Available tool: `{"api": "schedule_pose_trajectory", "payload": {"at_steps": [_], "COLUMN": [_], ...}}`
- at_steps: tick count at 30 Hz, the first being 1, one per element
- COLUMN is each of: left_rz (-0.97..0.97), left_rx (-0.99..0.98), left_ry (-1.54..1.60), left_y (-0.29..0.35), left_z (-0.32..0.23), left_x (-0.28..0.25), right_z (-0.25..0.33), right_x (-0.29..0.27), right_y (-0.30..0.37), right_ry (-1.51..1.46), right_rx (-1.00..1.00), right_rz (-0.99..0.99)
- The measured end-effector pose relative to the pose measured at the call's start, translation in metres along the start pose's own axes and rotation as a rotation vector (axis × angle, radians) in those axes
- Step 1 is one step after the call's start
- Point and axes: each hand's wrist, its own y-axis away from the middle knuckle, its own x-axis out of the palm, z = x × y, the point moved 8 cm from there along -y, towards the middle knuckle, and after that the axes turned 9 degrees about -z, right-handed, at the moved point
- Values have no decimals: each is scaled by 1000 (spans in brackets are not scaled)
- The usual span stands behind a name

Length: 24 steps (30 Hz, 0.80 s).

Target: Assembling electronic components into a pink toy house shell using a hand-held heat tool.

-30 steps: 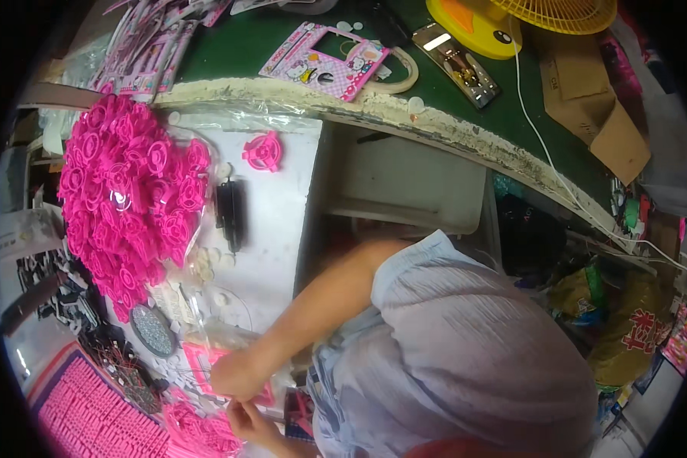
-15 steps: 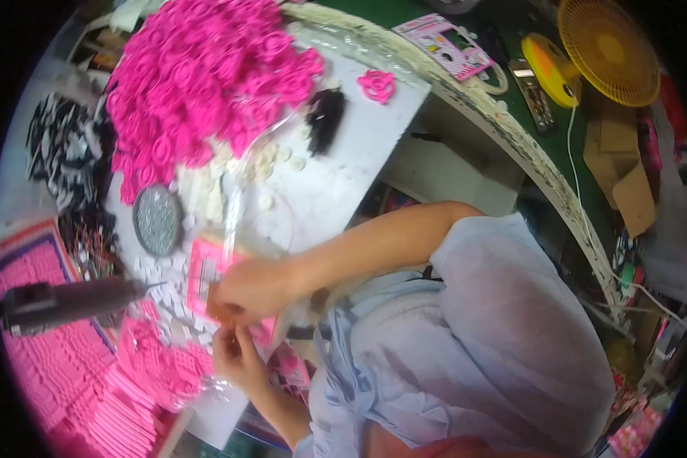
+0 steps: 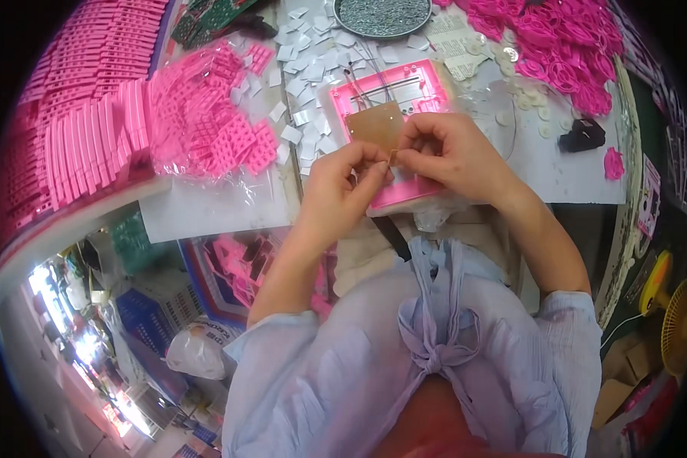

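In front of me both hands meet at the lower edge of a square brown circuit board [image 3: 374, 124]. My left hand [image 3: 342, 187] is closed in a pinch, thumb against the fingers. My right hand [image 3: 459, 156] pinches too, its fingertips almost touching the left ones. Between the fingertips shows a thin yellowish bit, too small to name. Thin wires rise from behind the board. Beneath board and hands lies an open pink plastic casing [image 3: 429, 74] with dark metal strips inside; my hands cover part of it.
Small white pieces [image 3: 307, 72] are scattered left of the casing. Behind it stands a round dish of small metal parts [image 3: 382, 17]. Pink rings [image 3: 565, 46] are heaped at right near a black bundle [image 3: 582, 136]. Bagged pink keypads [image 3: 206, 114] and stacked pink strips [image 3: 84, 145] lie at left.
The view has swung round, so the casing now lies straight ahead and the ring heap at right. Both hands remain together over the casing; the brown board now shows clearly.
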Motion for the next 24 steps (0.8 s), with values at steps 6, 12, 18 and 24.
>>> {"api": "schedule_pose_trajectory", "payload": {"at_steps": [6,12,18,24], "left_rz": [-57,-168,-179,46], "left_rx": [94,249,254,-209], "left_ry": [136,0,-118,309], "left_y": [0,10,13,-5], "left_z": [3,-14,-19,13], "left_x": [5,10,6,6], "right_z": [38,23,5,32], "right_x": [1,2,1,16], "right_y": [32,38,41,46], "right_ry": [341,62,-73,396], "right_rx": [-466,-290,-235,-683], "right_rz": [-321,-333,-405,-350]}}
